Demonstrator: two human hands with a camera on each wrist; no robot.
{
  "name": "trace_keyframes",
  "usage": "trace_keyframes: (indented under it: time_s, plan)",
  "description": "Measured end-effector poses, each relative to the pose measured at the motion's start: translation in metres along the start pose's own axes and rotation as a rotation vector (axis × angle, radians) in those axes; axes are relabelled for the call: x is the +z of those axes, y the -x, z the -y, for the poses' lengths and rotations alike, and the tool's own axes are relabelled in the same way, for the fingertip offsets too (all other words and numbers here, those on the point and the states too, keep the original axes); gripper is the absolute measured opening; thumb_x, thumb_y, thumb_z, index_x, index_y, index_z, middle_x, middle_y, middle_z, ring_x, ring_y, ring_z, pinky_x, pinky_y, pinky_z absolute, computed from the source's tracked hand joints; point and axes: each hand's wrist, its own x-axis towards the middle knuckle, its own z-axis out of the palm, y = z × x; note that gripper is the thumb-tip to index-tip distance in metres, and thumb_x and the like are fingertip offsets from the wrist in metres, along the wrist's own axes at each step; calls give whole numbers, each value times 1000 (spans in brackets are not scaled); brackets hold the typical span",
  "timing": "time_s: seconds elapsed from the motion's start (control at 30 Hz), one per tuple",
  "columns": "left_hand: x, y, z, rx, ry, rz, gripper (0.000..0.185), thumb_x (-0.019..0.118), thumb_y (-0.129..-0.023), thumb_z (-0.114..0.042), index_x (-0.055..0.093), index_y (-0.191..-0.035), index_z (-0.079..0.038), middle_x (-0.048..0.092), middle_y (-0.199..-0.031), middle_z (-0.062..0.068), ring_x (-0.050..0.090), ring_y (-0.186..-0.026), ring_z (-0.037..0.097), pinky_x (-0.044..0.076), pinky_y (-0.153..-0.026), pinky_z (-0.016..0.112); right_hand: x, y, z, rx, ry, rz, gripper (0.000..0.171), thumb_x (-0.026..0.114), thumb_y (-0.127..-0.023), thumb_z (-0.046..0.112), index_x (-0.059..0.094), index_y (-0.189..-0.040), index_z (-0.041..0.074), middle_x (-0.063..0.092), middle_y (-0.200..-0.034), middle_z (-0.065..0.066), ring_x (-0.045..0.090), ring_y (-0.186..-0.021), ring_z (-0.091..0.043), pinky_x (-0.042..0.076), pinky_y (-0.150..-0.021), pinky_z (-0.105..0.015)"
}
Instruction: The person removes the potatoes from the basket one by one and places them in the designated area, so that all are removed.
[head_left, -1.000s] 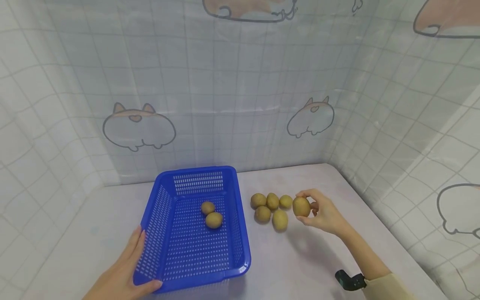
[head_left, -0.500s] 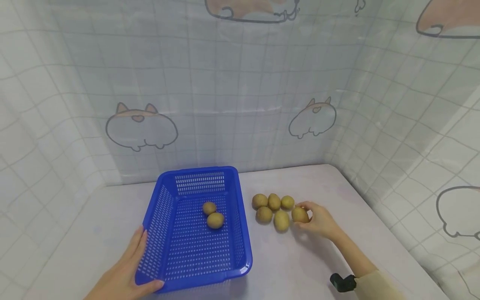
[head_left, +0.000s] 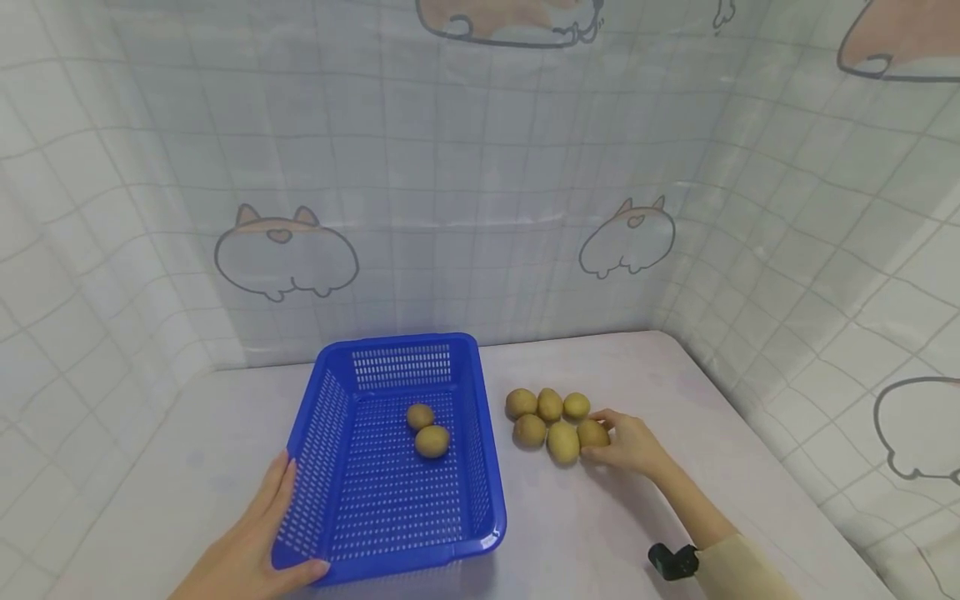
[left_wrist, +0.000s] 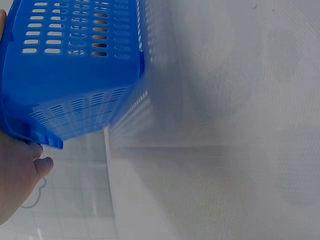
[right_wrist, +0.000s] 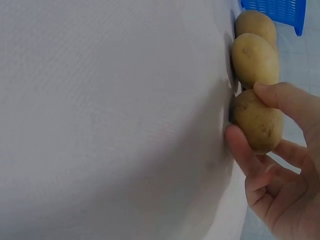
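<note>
My right hand (head_left: 626,446) pinches a brown potato (head_left: 593,435) between thumb and fingers, low at the right end of a group. In the right wrist view, the held potato (right_wrist: 257,121) lies close beside a paler potato (right_wrist: 255,60), with the thumb on its upper side. My left hand (head_left: 243,542) rests at the near left corner of a blue plastic basket (head_left: 495,500), straight fingers along its left side and thumb spread onto the near rim. Inside the basket, two potatoes (head_left: 432,442) sit right of the middle.
Several more potatoes (head_left: 529,431) lie in two short rows on the white table (head_left: 570,525), right of the basket. A tiled-pattern curtain (head_left: 450,275) with animal drawings stands behind and along both sides. A black device (head_left: 672,562) sits at the right wrist.
My right hand has moved down and slightly left, bringing the held potato from above the table to the end of the front row. The left hand stays on the basket.
</note>
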Motion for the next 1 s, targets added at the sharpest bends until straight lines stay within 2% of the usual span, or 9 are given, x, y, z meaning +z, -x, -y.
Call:
trace_keyframes:
  time_s: [0.37,0.43,0.5,0.63,0.73,0.93,1.0]
  plan:
    - [1,0,2,24,10,-22,125,75,-75,-53,-8,-152,-1,-10,-158,22,28,-129,59,43,-82,70,-8,8,2,5,12,55,74,85,-68,36,58,-125,-2,67,-107,-19,63,-98,-36,51,-81,-50]
    - [1,0,2,24,9,-22,125,75,-75,-54,-8,-152,-1,-10,-158,22,28,-129,59,43,-82,70,-9,9,1,27,35,70,76,85,-69,38,57,-128,-1,67,-110,-17,63,-99,-34,51,-80,-50]
    - [2,0,2,23,9,-22,125,75,-75,-54,-8,-152,-1,-10,-158,22,28,-129,59,43,-81,70,-11,10,1,55,53,75,79,84,-70,41,55,-131,1,67,-113,-15,65,-92,-28,52,-75,-47]
    - [2,1,2,14,8,-13,125,74,-75,-54,-9,-152,-2,-10,-158,21,28,-129,59,44,-80,70,-17,10,2,69,83,4,85,83,-68,49,53,-135,7,66,-116,-11,62,-79,-16,50,-63,-36]
    - [2,1,2,5,8,-5,125,74,-76,-54,-9,-152,-2,-11,-158,21,28,-129,59,45,-79,70,-22,8,4,-13,63,-94,84,85,-67,47,53,-135,11,66,-115,-10,62,-81,-18,48,-60,-33]
    - [3,1,3,12,4,-12,124,74,-76,-54,-8,-152,-1,-12,-158,20,28,-129,59,43,-82,70,-29,2,11,-320,16,-265,82,90,-64,28,53,-135,13,64,-119,-6,64,-90,-19,53,-66,-36]
    - [4,1,3,22,1,-23,125,74,-75,-54,-8,-152,0,-12,-159,20,28,-129,58,43,-83,70,-31,-1,14,-399,4,-302,82,91,-63,26,53,-134,13,63,-119,-4,64,-91,-17,52,-65,-32]
